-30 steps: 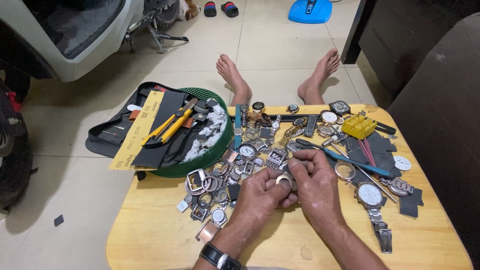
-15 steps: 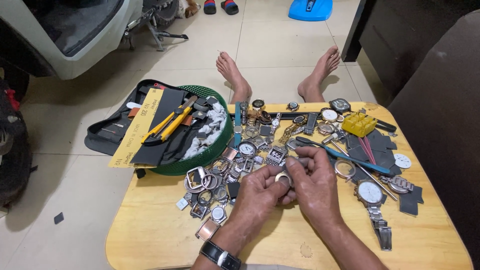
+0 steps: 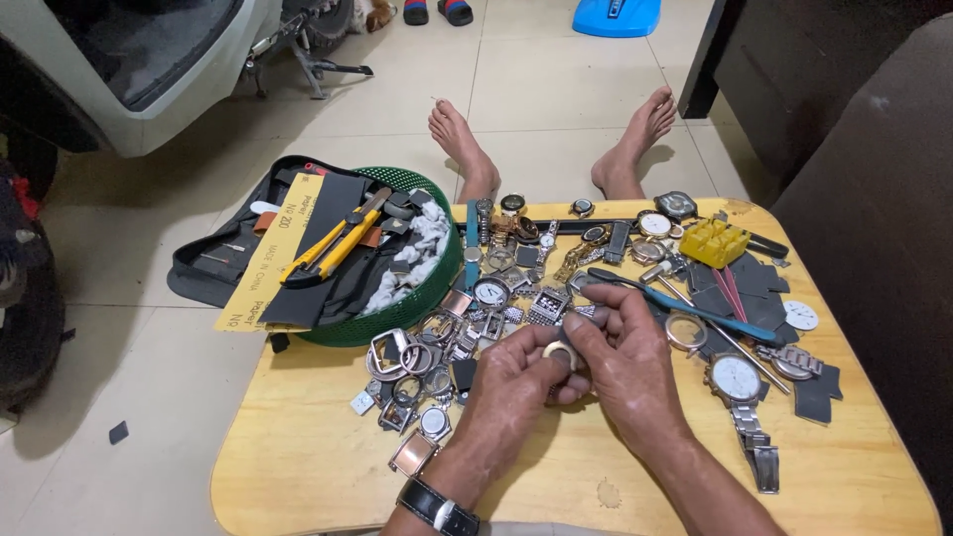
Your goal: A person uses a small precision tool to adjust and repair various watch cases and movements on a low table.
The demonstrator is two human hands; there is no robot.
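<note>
Both my hands meet over the middle of a low wooden table. My left hand, with a black watch on its wrist, and my right hand pinch a small pale round watch part between their fingertips. Just beyond the hands lies a heap of watch cases, dials and metal bracelets. A silver wristwatch with a white dial rests to the right of my right hand.
A green round basket with yellow cutters, sandpaper sheets and cotton sits at the table's left rear. A blue toothbrush, a yellow plastic block and dark pads lie at right. My bare feet stretch out on the tiled floor beyond.
Both hands have stayed together on the small round part, shifting only slightly. Nothing else on the table has moved.
</note>
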